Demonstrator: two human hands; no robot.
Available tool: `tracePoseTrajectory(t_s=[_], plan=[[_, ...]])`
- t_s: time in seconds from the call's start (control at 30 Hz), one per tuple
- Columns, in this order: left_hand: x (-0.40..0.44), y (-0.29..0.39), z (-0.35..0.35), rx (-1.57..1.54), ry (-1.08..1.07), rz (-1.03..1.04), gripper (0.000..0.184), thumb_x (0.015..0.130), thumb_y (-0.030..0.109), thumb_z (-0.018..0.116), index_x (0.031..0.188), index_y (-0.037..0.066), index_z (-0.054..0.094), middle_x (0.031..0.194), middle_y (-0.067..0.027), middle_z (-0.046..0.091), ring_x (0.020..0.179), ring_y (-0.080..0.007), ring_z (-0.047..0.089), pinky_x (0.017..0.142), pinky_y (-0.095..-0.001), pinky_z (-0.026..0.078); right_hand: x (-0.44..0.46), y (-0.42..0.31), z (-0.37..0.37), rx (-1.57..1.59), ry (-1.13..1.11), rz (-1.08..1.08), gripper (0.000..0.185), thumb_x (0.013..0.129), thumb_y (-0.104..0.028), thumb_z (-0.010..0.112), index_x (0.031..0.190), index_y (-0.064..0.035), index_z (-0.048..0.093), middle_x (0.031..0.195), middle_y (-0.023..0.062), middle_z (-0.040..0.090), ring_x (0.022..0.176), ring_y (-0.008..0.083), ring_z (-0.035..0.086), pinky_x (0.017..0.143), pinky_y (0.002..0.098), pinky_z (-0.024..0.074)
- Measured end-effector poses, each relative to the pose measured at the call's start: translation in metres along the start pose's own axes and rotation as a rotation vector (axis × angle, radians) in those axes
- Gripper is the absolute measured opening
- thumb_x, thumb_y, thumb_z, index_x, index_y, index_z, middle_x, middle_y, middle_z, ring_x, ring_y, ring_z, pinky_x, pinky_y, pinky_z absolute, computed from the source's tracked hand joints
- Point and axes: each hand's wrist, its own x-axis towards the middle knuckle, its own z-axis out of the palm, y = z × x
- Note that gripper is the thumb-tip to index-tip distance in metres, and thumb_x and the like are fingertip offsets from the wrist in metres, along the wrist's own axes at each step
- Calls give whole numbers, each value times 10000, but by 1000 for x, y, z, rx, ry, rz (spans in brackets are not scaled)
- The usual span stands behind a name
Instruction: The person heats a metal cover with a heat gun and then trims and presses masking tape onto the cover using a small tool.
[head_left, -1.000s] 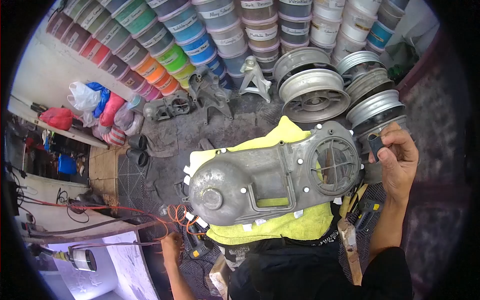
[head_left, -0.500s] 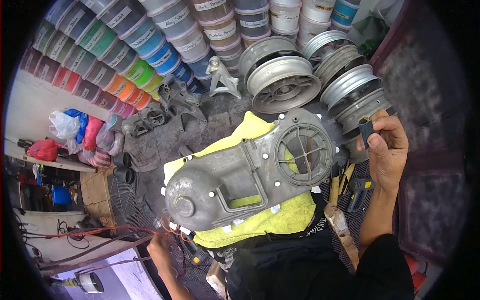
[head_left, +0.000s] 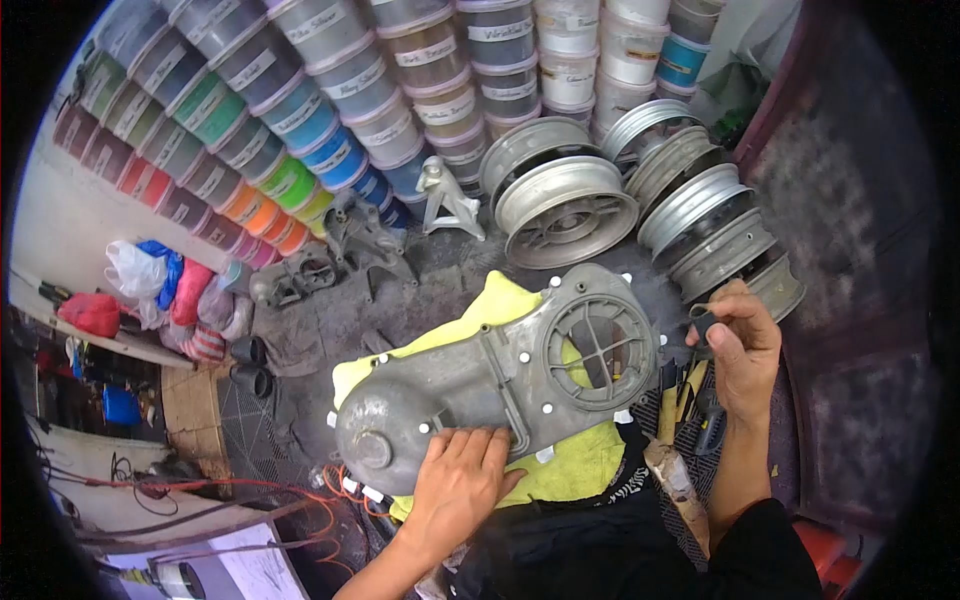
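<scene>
A grey metal engine cover [head_left: 465, 365], likely a scooter's crankcase cover, lies across my lap on a yellow towel [head_left: 575, 465]. Small white plugs [head_left: 547, 408] sit in several of its holes. My left hand [head_left: 462, 490] rests on the cover's lower edge, fingers stretched out over the rectangular opening and holding nothing. To the right of the cover's round spoked opening, my right hand [head_left: 745, 350] is raised, pinching a curled piece of dark sandpaper [head_left: 704, 322] between thumb and fingers. The sandpaper is apart from the cover.
Wheel rims [head_left: 565, 215] are stacked behind the cover, below rows of labelled tubs [head_left: 430, 55]. Grey metal parts [head_left: 365, 245] stand at the back left. Orange cables [head_left: 325, 500] run along the left. A wrapped handle [head_left: 680, 485] lies beside my right forearm.
My left hand has come up from the lower left onto the cover. My right hand has moved down and left with the sandpaper, closer to the cover. The camera view has tilted upward.
</scene>
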Motion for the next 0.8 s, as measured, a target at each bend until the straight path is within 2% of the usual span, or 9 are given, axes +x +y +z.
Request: tracePoseTrajectory(t_s=[0.03,0.07,0.17,0.37,0.5,0.57,0.67,0.8], plan=[[-1,-5,10,30,-49,18,392,776,296,817,999,22,647,888,-92,643,887,-268,631,838,-384,453,-3,1,-3,0,7,11,173,919,-45,708,1066,30,655,1005,81,573,828,146,618,750,277,534],[0,-13,19,45,-46,80,333,788,306,809,891,59,610,785,-66,608,788,-258,624,802,-382,451,-5,2,-4,-5,17,21,147,921,-46,703,1042,25,658,987,80,561,814,143,611,742,277,546],[-1,-16,25,-28,-13,77,328,779,299,818,835,75,585,739,-63,605,727,-265,623,782,-379,450,-13,5,-7,-18,36,66,137,921,-48,702,1028,28,663,971,78,547,801,138,602,725,275,551],[1,-14,25,-18,44,33,311,761,295,825,792,102,584,697,-36,553,675,-228,598,730,-353,433,-16,12,-11,-17,19,62,148,904,-31,705,1029,41,673,979,83,530,825,126,588,716,263,589],[8,-21,21,0,88,-47,341,729,290,856,788,87,589,690,-51,568,661,-262,591,722,-379,420,-13,22,-2,-10,22,92,143,892,-2,701,1025,47,678,980,92,531,854,124,584,720,257,603],[9,-28,24,-21,68,-105,376,713,287,872,808,62,587,716,-79,591,677,-307,589,731,-414,414,-15,33,2,-41,-8,161,148,880,22,713,1026,44,699,996,89,553,880,128,576,730,250,537],[13,-34,32,-24,69,-113,376,714,283,868,805,57,582,709,-79,579,668,-306,580,719,-404,392,-21,61,6,-128,-85,217,167,872,22,738,1038,23,724,1009,77,583,864,133,572,741,250,443],[17,-34,37,-26,28,-159,385,714,292,867,808,54,581,708,-81,571,660,-301,572,703,-408,372,-37,90,6,-301,-186,183,173,851,9,765,1022,1,742,963,99,618,835,157,604,704,264,470]])
